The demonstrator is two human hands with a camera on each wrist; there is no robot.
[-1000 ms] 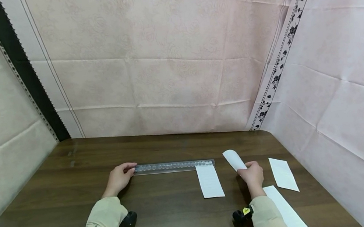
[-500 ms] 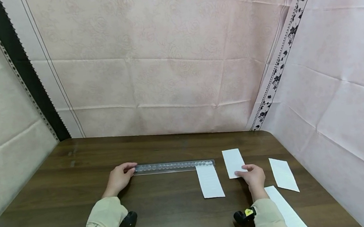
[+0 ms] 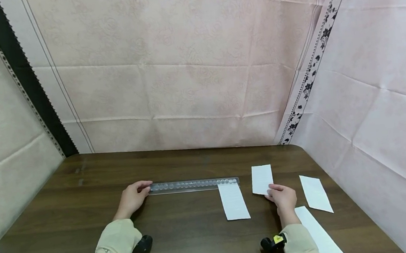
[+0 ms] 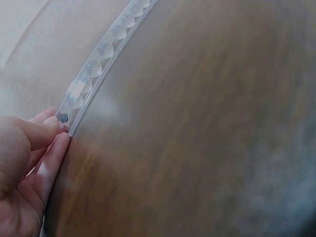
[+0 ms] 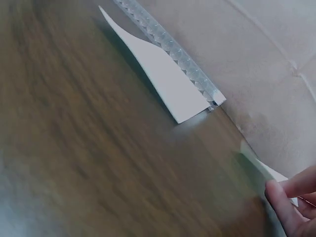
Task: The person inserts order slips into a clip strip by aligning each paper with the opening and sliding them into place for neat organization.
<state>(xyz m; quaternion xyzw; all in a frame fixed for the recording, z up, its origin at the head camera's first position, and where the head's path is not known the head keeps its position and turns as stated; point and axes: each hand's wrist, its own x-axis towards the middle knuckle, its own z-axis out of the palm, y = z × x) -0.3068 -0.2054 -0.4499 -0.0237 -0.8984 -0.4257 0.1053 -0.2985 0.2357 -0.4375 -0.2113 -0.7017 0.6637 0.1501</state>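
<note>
My left hand (image 3: 132,199) pinches the left end of a long clear plastic strip (image 3: 188,185) with a row of round shapes along it. Thumb and fingers grip that end in the left wrist view, where the strip (image 4: 101,54) runs up and away. At its right end, a white slip of paper (image 3: 234,202) meets the strip and hangs toward the front; in the right wrist view this paper (image 5: 165,81) is curved. My right hand (image 3: 284,199) pinches the lower right corner of another white slip (image 3: 262,179), seen nearly edge-on in the right wrist view.
Two more white papers lie on the brown wooden table (image 3: 185,243) to the right: a small slip (image 3: 316,194) and a longer sheet (image 3: 320,236) partly behind the right forearm. Pale fabric walls (image 3: 183,83) enclose the table's back and sides.
The slip in my right hand was tilted and curled, then turned flat toward the head camera; it has since shifted slightly right. My left hand and the strip stay in place.
</note>
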